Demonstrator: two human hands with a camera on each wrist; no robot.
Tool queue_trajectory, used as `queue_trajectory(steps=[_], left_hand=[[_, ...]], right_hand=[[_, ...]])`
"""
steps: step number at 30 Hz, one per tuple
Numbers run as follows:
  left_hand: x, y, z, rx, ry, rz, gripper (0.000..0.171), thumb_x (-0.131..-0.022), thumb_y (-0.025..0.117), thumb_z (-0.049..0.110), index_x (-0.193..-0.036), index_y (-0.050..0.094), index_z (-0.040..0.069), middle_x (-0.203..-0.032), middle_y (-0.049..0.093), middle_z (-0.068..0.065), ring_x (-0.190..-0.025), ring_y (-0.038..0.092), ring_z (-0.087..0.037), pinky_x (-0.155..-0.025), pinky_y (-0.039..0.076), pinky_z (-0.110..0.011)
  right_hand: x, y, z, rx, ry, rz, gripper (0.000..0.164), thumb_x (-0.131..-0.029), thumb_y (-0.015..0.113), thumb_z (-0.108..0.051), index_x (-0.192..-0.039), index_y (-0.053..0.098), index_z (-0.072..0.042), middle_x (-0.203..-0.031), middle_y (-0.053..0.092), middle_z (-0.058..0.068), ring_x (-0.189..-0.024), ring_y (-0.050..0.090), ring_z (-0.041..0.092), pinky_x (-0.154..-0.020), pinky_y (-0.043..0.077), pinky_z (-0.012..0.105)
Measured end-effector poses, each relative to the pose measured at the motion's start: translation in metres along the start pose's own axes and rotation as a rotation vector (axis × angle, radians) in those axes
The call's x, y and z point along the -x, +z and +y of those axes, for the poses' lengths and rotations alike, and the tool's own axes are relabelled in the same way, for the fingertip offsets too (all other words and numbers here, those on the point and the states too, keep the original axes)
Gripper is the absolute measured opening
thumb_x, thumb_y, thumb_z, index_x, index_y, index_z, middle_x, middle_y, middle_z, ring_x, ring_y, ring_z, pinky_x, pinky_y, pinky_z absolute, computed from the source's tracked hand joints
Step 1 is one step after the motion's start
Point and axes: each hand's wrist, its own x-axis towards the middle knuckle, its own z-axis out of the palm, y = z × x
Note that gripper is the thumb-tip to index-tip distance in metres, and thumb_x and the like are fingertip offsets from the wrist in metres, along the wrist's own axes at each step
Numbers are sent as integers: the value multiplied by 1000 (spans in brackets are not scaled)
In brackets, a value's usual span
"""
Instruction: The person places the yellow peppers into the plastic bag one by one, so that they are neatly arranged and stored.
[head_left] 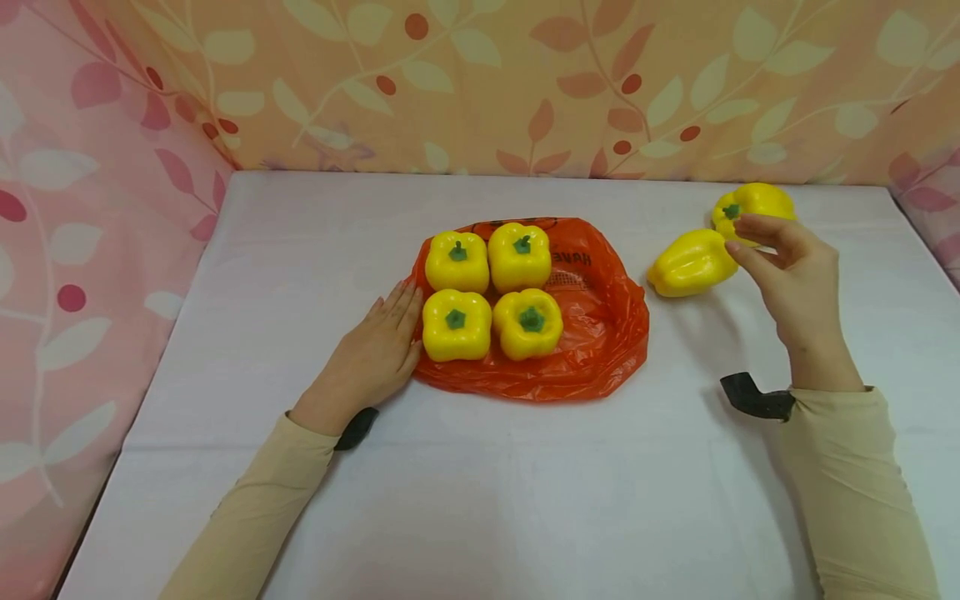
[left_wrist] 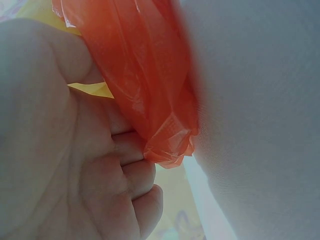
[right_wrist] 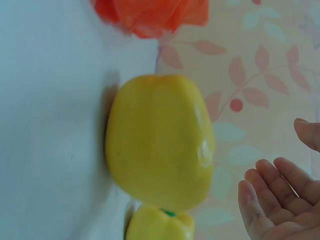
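Several yellow bell peppers (head_left: 457, 326) with green stems stand upright in two rows on an orange-red plastic bag (head_left: 600, 333). My left hand (head_left: 375, 350) lies along the bag's left edge with its fingers extended; in the left wrist view its fingers touch the crumpled plastic (left_wrist: 155, 100). At the right, my right hand (head_left: 798, 287) is raised over the table, thumb and fingers apart, holding nothing. Nearest to it lies a bell pepper on its side (head_left: 693, 264), and another bell pepper (head_left: 765, 200) is behind, partly hidden by the fingers. The right wrist view shows a gap between hand and pepper (right_wrist: 159, 145).
Everything lies on a white-covered table (head_left: 480, 500). A peach curtain with a leaf pattern (head_left: 480, 83) hangs along the back edge, and a pink one (head_left: 67, 250) at the left. Both wrists have black mounts (head_left: 757, 398).
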Motion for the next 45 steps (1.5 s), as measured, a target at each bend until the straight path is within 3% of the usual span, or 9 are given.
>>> queue_trajectory(steps=[7,11,19,27,32,37,41,43,45], left_hand=[[-1,1,0,0,-2,3,63,-98,40,24,-147,15,-7,-154,14,-21,-143,9,-30,-114,12,-45],[-1,1,-1,1,-7,3,63,-98,40,24,-148,15,-6,-154,14,-20,-143,9,-30,-114,12,-45],[-1,2,-1,0,-9,3,64,-98,41,25,-148,15,-6,-154,14,-20,-143,9,-30,-114,12,-45],[-1,1,0,0,-6,3,63,-98,40,24,-147,15,-7,-154,13,-20,-143,9,-30,-114,13,-45],[-1,1,0,1,-5,6,64,-98,41,24,-147,15,-7,-154,14,-21,-143,10,-31,-114,13,-46],[-1,2,-1,0,-4,9,63,-98,40,24,-147,15,-7,-154,14,-21,-143,10,-31,-114,14,-46],[-1,2,-1,1,-6,10,64,-98,41,24,-148,15,-6,-154,15,-20,-143,10,-30,-114,14,-46],[-1,2,-1,2,-7,9,64,-98,41,24,-148,15,-6,-154,15,-20,-143,10,-30,-114,13,-46],[-1,2,-1,1,-8,6,64,-98,41,24,-148,15,-6,-154,14,-21,-143,10,-31,-114,13,-46]], right_hand=[[-7,-8,13,19,57,67,34,-85,68,-4,-118,65,-3,-99,64,-11,-96,59,6,-79,46,9],[-10,-10,17,69,96,64,38,-86,67,-7,-122,61,1,-100,62,-14,-97,58,4,-79,45,8],[-12,-17,32,93,258,-23,45,-90,64,-23,-129,55,-2,-97,58,-20,-93,52,-2,-77,42,6],[-14,-15,41,161,281,-137,61,-94,55,-34,-136,43,8,-92,52,-23,-85,51,0,-71,43,5],[-16,-13,45,196,317,-215,67,-94,54,-40,-140,39,6,-92,49,-25,-85,50,-3,-72,43,6],[-17,-12,46,258,360,-284,75,-92,50,-50,-144,34,3,-116,52,-5,-89,49,0,-77,42,11],[-17,-11,44,275,382,-360,81,-92,46,-55,-145,30,4,-137,40,19,-89,48,1,-100,39,36],[-17,-10,43,273,389,-399,83,-92,45,-56,-146,27,5,-141,35,24,-90,49,5,-105,31,51],[-17,-10,42,272,392,-430,84,-92,44,-56,-146,25,6,-144,31,28,-99,50,15,-107,24,56]])
